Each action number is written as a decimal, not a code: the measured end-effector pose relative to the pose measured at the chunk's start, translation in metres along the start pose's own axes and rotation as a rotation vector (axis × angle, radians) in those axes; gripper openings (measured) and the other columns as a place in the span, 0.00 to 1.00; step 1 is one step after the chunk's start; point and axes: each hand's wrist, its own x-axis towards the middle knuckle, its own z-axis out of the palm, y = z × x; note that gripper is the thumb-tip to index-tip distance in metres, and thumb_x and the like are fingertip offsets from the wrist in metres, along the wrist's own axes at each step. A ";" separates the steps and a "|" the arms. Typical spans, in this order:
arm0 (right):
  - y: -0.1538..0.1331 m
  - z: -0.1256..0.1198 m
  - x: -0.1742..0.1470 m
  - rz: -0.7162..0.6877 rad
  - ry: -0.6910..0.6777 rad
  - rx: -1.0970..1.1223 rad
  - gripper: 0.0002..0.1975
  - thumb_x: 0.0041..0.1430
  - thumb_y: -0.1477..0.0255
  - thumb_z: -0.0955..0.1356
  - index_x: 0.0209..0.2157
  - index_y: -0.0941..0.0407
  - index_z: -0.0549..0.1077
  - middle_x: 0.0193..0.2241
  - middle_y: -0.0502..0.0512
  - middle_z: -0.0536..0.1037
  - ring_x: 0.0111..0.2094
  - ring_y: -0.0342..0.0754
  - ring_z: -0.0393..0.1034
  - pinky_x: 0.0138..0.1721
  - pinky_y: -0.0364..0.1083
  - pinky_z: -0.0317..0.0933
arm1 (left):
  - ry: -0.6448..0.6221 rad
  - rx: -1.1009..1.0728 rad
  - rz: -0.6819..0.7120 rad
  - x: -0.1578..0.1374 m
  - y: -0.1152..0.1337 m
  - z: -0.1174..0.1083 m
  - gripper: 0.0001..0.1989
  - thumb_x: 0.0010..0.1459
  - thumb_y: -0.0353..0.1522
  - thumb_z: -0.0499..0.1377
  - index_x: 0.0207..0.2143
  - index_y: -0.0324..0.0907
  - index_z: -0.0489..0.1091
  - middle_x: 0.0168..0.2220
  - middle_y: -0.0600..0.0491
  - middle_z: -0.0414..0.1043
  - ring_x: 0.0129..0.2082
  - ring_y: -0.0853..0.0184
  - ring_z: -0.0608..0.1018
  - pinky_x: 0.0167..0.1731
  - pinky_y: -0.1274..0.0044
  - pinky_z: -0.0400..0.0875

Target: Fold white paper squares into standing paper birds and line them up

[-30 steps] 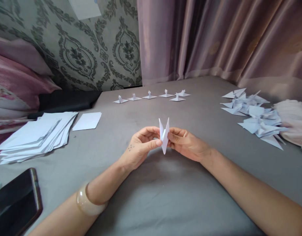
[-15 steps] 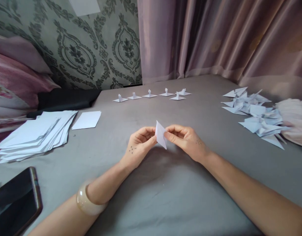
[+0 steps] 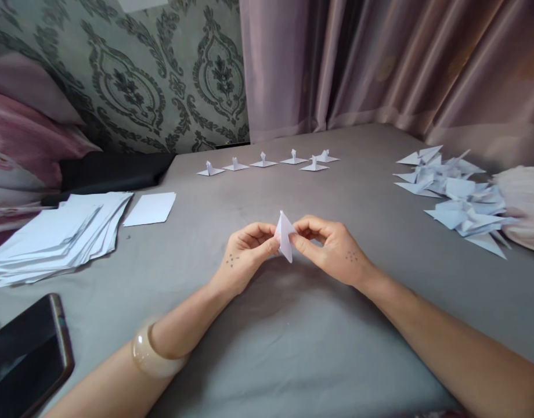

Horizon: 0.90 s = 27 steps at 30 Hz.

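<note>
A small folded piece of white paper (image 3: 285, 237) is held up between both hands over the grey cloth surface. My left hand (image 3: 248, 253) pinches its left edge between thumb and fingers. On the other side, my right hand (image 3: 328, 248) grips the right edge, thumb toward me. The paper is a narrow pointed shape, tip upward, with a crease down its middle. Parts of its edges are hidden by my fingertips. Beyond the hands stands a row of several folded white paper figures (image 3: 263, 161) with flat, wing-like sides.
A pile of white paper sheets (image 3: 62, 232) lies at the left, with a small square stack (image 3: 150, 209) beside it. A phone (image 3: 29, 354) rests at the near left. Several folded papers (image 3: 462, 203) are heaped at the far right, near a pale cloth (image 3: 522, 200).
The folded paper has turned slightly, so a crease with two faces now shows. Both hands keep their pinch on it. The whole view has shifted a little.
</note>
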 end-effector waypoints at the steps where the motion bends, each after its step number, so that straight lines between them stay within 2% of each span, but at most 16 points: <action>1: 0.000 0.000 0.000 0.004 -0.010 0.008 0.06 0.59 0.69 0.66 0.32 0.54 0.76 0.32 0.51 0.79 0.35 0.45 0.70 0.41 0.46 0.63 | 0.006 -0.002 0.000 0.000 0.000 0.000 0.08 0.50 0.33 0.68 0.31 0.39 0.76 0.28 0.54 0.75 0.27 0.74 0.75 0.32 0.80 0.72; 4: -0.001 -0.001 0.000 0.013 -0.019 0.019 0.06 0.58 0.69 0.67 0.34 0.54 0.76 0.34 0.51 0.79 0.36 0.46 0.71 0.41 0.46 0.63 | 0.031 0.002 -0.001 0.000 0.000 0.000 0.08 0.50 0.33 0.69 0.31 0.39 0.76 0.28 0.54 0.75 0.26 0.74 0.74 0.32 0.80 0.71; 9: -0.001 0.003 -0.001 0.024 0.047 -0.033 0.05 0.56 0.70 0.68 0.30 0.54 0.76 0.29 0.48 0.77 0.31 0.43 0.68 0.36 0.44 0.62 | 0.021 -0.008 -0.013 -0.001 0.000 0.002 0.08 0.49 0.33 0.69 0.31 0.38 0.76 0.27 0.54 0.75 0.26 0.74 0.74 0.31 0.80 0.71; 15: -0.001 0.005 -0.002 -0.042 0.066 -0.090 0.05 0.56 0.71 0.67 0.28 0.55 0.74 0.28 0.49 0.75 0.31 0.43 0.67 0.37 0.45 0.61 | -0.006 0.025 -0.017 -0.003 0.002 0.003 0.07 0.51 0.32 0.68 0.31 0.39 0.75 0.26 0.55 0.74 0.26 0.74 0.74 0.31 0.81 0.70; 22: -0.001 0.007 -0.002 -0.062 0.031 -0.092 0.06 0.57 0.69 0.67 0.30 0.56 0.73 0.27 0.49 0.71 0.30 0.43 0.64 0.37 0.45 0.61 | -0.033 0.051 0.075 -0.005 0.007 0.008 0.06 0.51 0.30 0.67 0.29 0.38 0.72 0.38 0.52 0.74 0.38 0.69 0.76 0.41 0.78 0.70; 27: -0.002 0.005 -0.003 -0.056 0.009 -0.070 0.03 0.56 0.73 0.66 0.31 0.55 0.73 0.30 0.50 0.73 0.31 0.43 0.65 0.38 0.45 0.61 | -0.010 0.100 0.066 -0.006 0.007 0.011 0.07 0.51 0.30 0.66 0.28 0.39 0.70 0.31 0.54 0.74 0.32 0.72 0.75 0.37 0.79 0.70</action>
